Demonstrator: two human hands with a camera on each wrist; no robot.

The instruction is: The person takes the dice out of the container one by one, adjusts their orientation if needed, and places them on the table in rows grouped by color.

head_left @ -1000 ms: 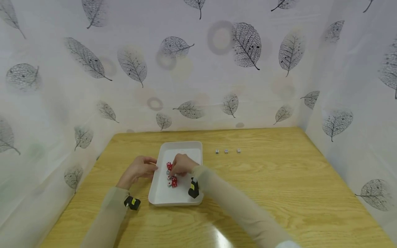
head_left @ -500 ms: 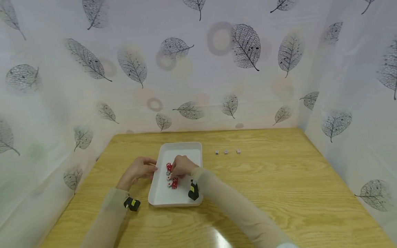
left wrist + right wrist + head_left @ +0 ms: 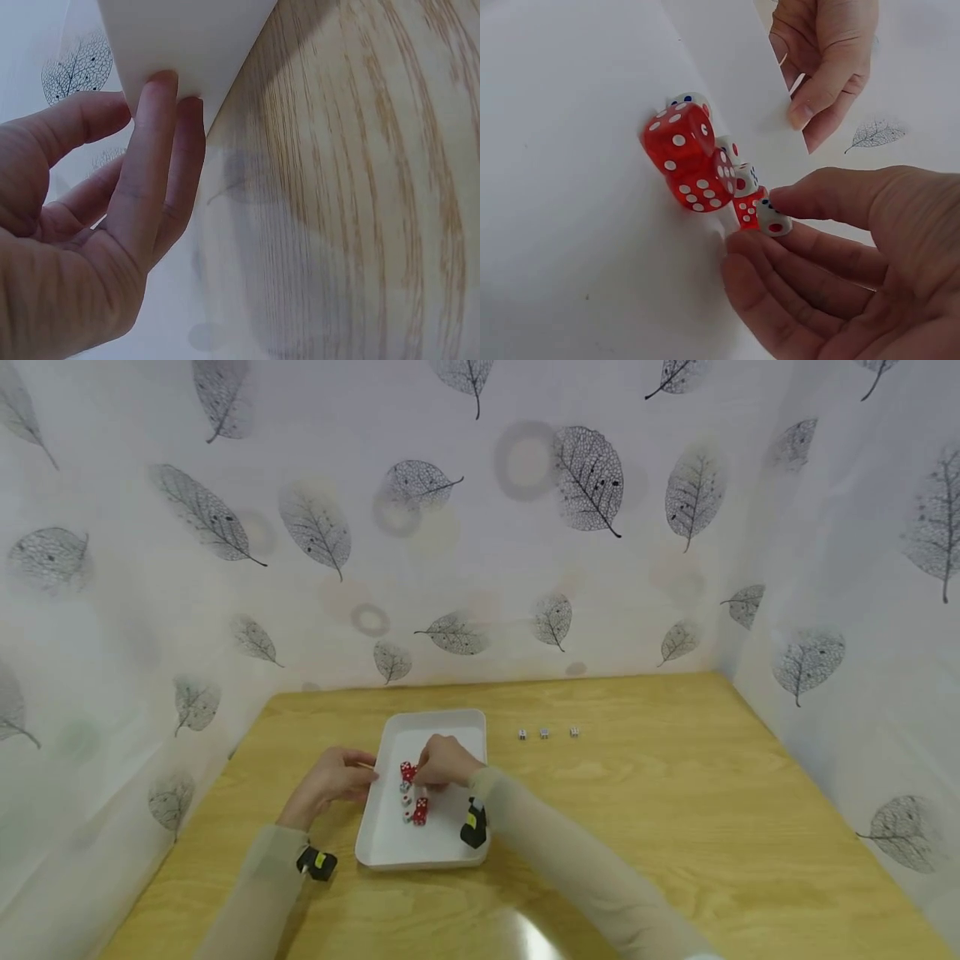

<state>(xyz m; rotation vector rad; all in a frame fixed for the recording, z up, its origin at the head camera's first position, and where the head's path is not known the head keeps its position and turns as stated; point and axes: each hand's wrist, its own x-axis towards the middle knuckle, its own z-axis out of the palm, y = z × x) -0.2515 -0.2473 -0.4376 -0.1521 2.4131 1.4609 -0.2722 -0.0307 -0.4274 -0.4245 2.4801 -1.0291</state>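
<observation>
A white tray lies on the wooden table, with red and white dice inside. My right hand is over the tray. In the right wrist view it pinches a white die between thumb and fingers, right beside a small red die. Two larger red dice lean together near more white dice. My left hand is at the tray's left side. In the left wrist view its fairly straight fingers touch the outer wall, with another fingertip right at the rim.
Three small white dice stand in a spaced row on the table right of the tray: a left die, a middle die and a right die. A leaf-print curtain surrounds the table at back and sides.
The head view has tilted up slightly, so everything sits lower in it. My right hand has shifted slightly within the tray, among the dice. My left hand stays at the tray's side.
</observation>
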